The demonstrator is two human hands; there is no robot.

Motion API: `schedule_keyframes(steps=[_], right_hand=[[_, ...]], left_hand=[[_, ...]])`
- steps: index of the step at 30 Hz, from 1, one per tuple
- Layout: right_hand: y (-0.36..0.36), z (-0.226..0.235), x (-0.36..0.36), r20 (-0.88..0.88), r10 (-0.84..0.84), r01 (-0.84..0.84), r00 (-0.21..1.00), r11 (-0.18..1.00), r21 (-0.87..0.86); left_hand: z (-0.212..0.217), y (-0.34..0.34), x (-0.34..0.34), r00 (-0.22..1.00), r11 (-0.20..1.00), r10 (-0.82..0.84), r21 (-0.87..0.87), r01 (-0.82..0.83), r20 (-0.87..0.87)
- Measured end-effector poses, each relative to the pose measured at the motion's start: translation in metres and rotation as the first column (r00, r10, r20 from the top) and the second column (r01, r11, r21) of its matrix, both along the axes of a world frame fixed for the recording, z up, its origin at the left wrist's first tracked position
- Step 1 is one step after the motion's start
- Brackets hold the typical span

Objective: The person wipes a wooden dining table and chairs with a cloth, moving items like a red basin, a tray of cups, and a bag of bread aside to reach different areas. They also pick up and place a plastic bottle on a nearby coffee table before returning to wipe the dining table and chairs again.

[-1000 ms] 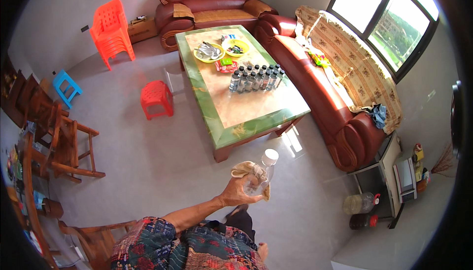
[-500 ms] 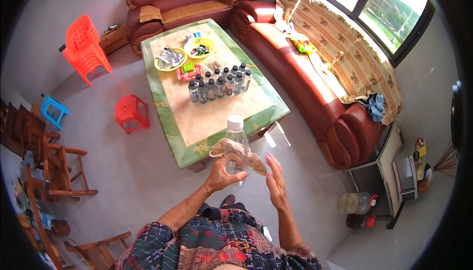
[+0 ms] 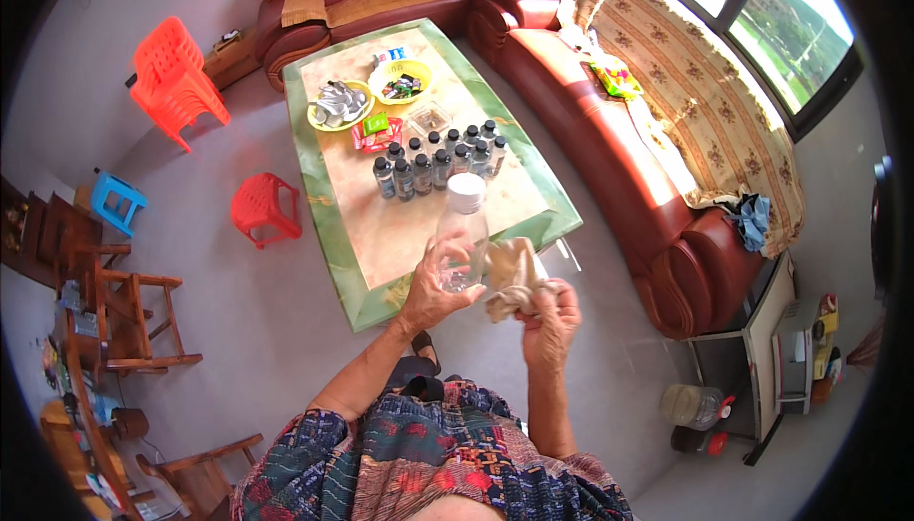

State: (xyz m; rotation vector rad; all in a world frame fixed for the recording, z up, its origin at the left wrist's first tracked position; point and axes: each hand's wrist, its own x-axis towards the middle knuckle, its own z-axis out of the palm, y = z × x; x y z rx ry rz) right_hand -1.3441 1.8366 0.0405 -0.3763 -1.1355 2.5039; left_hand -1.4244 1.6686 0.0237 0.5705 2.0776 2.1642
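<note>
A clear plastic bottle (image 3: 465, 235) with a white cap stands upright in my left hand (image 3: 436, 283), whose fingers wrap round its lower part. Just right of it, my right hand (image 3: 550, 324) is closed on a bunched beige cloth (image 3: 514, 278). The cloth lies close beside the bottle; whether they touch, I cannot tell. Beyond my hands, several small clear bottles with black caps (image 3: 441, 168) stand grouped on the green-edged table (image 3: 371, 235).
Farther back on the table are a yellow basket of small items (image 3: 402, 83), a yellow bowl of grey cloths (image 3: 340, 104) and red and green packets (image 3: 376, 125). A red stool (image 3: 266, 209) stands left of the table. A red leather sofa (image 3: 581, 131) runs along the right.
My right hand has gone from open to gripping the cloth, which now hangs right of the bottle instead of around it. The bottle has risen slightly in my left hand.
</note>
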Motion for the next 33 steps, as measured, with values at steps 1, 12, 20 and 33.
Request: schedule_keyframes(steps=[1,12,20,33], right_hand=[[0.002,0.012,-0.006,-0.018,-0.031,0.033,0.999,0.989,0.142],[-0.051,0.043,-0.118,-0.395,0.179,0.298,0.901,0.406,0.864],[-0.057,0.069,-0.201,-0.106,0.698,-0.566,0.708,0.651,0.506],[-0.064,-0.007,-0.241,0.116,0.66,-0.545,0.742,0.493,0.678]], left_hand=[[0.008,0.0,-0.006,0.992,0.998,-0.034,0.06,0.026,0.122],[0.028,-0.013,-0.051,0.947,0.93,-0.249,0.321,0.176,0.201],[0.019,-0.056,-0.08,0.888,0.908,-0.393,0.255,0.333,0.239],[-0.011,-0.025,-0.117,0.935,0.93,-0.001,0.344,-0.129,0.354]])
